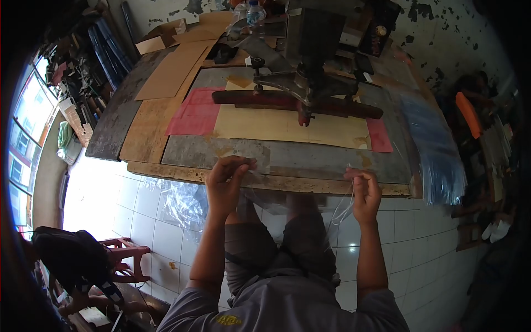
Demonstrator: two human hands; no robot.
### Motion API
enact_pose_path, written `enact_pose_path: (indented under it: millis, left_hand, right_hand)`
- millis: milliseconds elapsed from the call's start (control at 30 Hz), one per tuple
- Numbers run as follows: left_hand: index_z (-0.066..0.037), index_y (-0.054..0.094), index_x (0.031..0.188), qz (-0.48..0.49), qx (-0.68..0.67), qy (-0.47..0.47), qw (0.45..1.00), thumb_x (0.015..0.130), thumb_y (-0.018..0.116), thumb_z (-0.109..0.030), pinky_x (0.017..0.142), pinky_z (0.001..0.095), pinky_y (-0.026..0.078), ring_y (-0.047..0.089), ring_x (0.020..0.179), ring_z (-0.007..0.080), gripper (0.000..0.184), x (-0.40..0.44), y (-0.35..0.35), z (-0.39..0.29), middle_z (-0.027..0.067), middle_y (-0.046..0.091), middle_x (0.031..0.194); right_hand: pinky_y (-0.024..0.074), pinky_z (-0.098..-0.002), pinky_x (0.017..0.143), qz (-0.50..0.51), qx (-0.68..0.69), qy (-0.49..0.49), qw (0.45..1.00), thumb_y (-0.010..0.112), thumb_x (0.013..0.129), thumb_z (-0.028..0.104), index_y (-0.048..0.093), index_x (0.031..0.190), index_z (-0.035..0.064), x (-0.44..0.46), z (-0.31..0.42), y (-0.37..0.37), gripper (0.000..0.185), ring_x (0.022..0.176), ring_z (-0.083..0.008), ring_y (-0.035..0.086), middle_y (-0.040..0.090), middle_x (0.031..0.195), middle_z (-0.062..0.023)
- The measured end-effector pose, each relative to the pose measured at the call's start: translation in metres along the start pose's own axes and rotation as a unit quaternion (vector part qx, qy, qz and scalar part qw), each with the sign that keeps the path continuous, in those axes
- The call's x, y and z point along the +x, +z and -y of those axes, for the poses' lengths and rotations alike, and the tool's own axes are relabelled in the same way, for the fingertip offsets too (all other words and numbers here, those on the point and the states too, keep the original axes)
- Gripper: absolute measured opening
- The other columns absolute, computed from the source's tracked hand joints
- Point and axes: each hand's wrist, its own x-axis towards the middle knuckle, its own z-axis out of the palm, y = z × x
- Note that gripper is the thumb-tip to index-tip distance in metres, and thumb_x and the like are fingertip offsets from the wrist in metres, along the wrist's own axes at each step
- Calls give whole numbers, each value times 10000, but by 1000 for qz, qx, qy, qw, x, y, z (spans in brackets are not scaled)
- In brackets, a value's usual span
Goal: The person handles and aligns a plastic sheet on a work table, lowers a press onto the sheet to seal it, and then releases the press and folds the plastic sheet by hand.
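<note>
At the front edge of the worktable, my left hand is closed in a pinch on a clear plastic sheet. My right hand pinches the same sheet on the other side, where its edge catches the light. Most of the sheet is too transparent to trace. Beyond both hands, a yellow sheet lies over a pink sheet on the grey table plate. Above them sits a press machine with a long dark-red bar.
A stack of clear plastic sheets drapes over the table's right side. Cardboard lies on the left, with a bottle at the back. Crumpled plastic hangs below the front edge. A red stool and black bag stand lower left.
</note>
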Motion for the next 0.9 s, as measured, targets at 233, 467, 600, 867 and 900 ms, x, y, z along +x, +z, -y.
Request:
enact_pose_path:
  millis: [233, 467, 600, 867, 900]
  left_hand:
    - [2, 559, 1121, -17, 104, 110, 988, 1007, 573, 93, 850, 326, 614, 752, 1000, 234, 146, -12, -7, 34, 153, 724, 1060]
    - [0, 534, 1114, -62, 198, 171, 963, 995, 585, 101, 745, 319, 628, 756, 896, 216, 164, -16, 1, 46, 154, 713, 1042]
    - [-9, 549, 1126, -59, 158, 214, 962, 991, 615, 82, 710, 290, 611, 747, 861, 194, 175, -16, -1, 28, 135, 711, 1023]
    - [-24, 572, 1222, -31, -20, 37, 999, 1023, 640, -22, 587, 201, 480, 652, 733, 85, 211, -5, 10, -25, 82, 722, 964]
    - [-23, 569, 1249, -19, -16, 22, 999, 1027, 641, -37, 593, 200, 472, 641, 736, 78, 234, -3, 11, -25, 78, 724, 970]
  right_hand:
    - [486, -463, 1012, -80, -174, -169, 967, 553, 1065, 112, 618, 1080, 44, -8, -19, 21, 95, 1010, -274, 753, 778, 984, -90]
    - [513, -456, 988, -33, -217, -187, 958, 549, 1050, 66, 596, 1100, 41, -5, -15, 12, 73, 1063, -270, 751, 782, 1048, -99]
    - [554, -354, 754, -87, -75, -106, 988, 545, 1073, 98, 596, 1064, 8, -3, -2, 5, 103, 855, -203, 752, 738, 911, -108]
    - [412, -222, 512, -58, 81, 113, 989, 582, 1083, 174, 628, 943, 10, 24, 66, -27, 221, 553, -32, 498, 585, 715, 8]
    - [403, -220, 520, -48, 77, 133, 987, 579, 1086, 183, 625, 950, 12, 25, 68, -30, 223, 563, -30, 484, 578, 722, 12]
